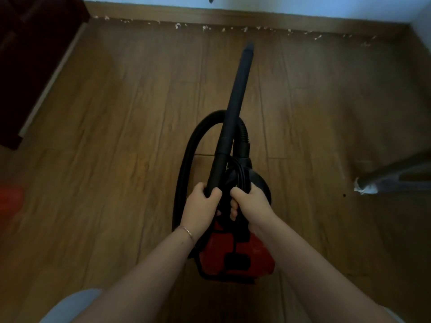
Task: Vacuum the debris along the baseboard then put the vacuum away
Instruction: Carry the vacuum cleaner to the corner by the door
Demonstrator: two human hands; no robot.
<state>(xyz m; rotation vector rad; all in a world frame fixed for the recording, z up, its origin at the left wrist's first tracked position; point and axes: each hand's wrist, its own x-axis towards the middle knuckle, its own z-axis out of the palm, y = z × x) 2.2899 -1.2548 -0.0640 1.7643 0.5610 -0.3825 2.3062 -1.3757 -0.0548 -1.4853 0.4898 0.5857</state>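
Wood-plank floor (116, 136) runs up to a brown baseboard (256, 16) under a pale wall (303, 5); a dark cabinet (28, 54) stands at the left edge.

The red vacuum (235, 255) sits low in the centre of the view, directly below the person, with its black hose (186, 155) looping out to the left. The black wand (235, 94) points ahead, its nozzle (249, 46) short of the wall line and, by appearance, off the floor.

The left hand (200, 210) is wrapped round the wand's lower end. The right hand (254, 206), just beside it, is clenched on the handle and cord bundle (240, 176) atop the body.

White debris (177, 26) lies in a scattered line at the baseboard foot, none yet collected.

Recommendation: carry the unit nearer and set it down. Lower the nozzle into the floor-wall angle at one end and draw it slowly along (a fast pass would likely scatter light flakes).

Container: the vacuum's body is opaque, so its contents cannot be determined.
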